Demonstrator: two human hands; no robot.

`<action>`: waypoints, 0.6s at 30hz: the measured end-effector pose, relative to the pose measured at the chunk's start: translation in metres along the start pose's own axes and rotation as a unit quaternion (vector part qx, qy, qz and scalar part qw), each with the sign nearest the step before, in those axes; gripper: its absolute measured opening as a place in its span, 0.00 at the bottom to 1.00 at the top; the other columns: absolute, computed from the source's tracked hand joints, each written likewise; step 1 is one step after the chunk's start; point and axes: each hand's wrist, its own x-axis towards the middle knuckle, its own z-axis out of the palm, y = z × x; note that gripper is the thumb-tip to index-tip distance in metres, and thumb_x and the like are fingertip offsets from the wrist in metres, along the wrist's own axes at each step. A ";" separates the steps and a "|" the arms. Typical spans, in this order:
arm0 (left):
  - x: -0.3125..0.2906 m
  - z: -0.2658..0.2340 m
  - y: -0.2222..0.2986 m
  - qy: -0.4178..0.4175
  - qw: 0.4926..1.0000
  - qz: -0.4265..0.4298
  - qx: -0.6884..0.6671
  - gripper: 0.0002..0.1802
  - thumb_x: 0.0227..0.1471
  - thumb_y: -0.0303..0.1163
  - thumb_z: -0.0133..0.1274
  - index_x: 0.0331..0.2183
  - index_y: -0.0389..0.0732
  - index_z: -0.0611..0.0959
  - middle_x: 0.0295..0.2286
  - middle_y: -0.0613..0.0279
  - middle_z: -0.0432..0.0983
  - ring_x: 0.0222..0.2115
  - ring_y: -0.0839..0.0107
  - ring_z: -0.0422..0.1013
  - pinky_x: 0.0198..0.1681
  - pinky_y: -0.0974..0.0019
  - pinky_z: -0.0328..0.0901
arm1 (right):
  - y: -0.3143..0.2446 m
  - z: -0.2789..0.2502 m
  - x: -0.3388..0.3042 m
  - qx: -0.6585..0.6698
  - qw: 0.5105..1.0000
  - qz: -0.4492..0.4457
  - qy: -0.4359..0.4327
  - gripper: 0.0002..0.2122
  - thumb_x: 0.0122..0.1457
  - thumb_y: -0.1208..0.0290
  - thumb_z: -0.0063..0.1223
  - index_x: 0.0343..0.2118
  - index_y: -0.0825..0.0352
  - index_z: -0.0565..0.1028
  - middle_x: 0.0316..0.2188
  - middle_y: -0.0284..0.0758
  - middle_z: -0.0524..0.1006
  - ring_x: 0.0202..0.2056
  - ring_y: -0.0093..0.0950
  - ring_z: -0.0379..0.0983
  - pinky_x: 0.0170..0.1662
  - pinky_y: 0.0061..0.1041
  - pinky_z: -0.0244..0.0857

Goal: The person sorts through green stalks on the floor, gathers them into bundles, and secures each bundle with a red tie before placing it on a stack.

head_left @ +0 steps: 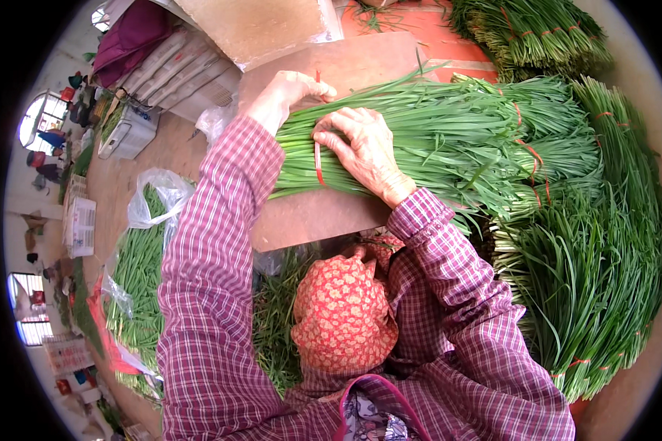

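Observation:
Across a flat board (309, 218) lies a thick bundle of garlic chives (419, 110), pale stems to the left and green leaves to the right. A red tie (319, 165) runs round its stem part. At the far side of the stems, my left hand (294, 92) is closed with its fingertips at one end of the tie, which sticks up there. My right hand (360, 147) rests on top of the bundle, fingers bent. Its thumb and fingertips meet at the near part of the tie. The fingers partly hide the tie's top stretch.
Several tied chive bundles (596, 272) are heaped at the right, more (537, 37) at the far right. Loose chives (140, 272) in clear plastic lie at the left. A pale box (265, 26) stands behind the board; a white crate (129, 132) is farther left. Red floral cloth (346, 312) is near me.

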 end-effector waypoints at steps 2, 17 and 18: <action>-0.029 0.011 0.004 0.006 0.999 0.041 0.013 0.09 0.47 0.29 0.61 0.32 0.35 0.87 0.29 0.61 0.81 0.30 0.74 0.75 0.36 0.71 0.68 | -0.005 -0.007 0.002 0.018 1.000 0.013 0.015 0.06 0.55 0.63 0.56 0.31 0.58 0.78 0.29 0.32 0.74 0.36 0.34 0.70 0.44 0.35 0.59; -0.211 0.037 -0.059 0.042 0.992 0.099 -0.073 0.09 0.51 0.31 0.58 0.30 0.34 0.84 0.25 0.68 0.78 0.26 0.81 0.71 0.30 0.74 0.65 | -0.100 -0.017 -0.044 -0.059 0.994 0.061 -0.062 0.10 0.53 0.63 0.58 0.25 0.66 0.76 0.25 0.40 0.76 0.32 0.41 0.73 0.38 0.38 0.67; -0.211 0.038 -0.062 0.040 0.987 0.111 -0.105 0.09 0.51 0.31 0.58 0.29 0.35 0.84 0.24 0.70 0.78 0.26 0.82 0.71 0.29 0.75 0.64 | -0.099 -0.015 -0.043 -0.073 0.995 0.037 -0.058 0.11 0.53 0.61 0.58 0.24 0.65 0.78 0.23 0.40 0.78 0.30 0.41 0.74 0.39 0.37 0.68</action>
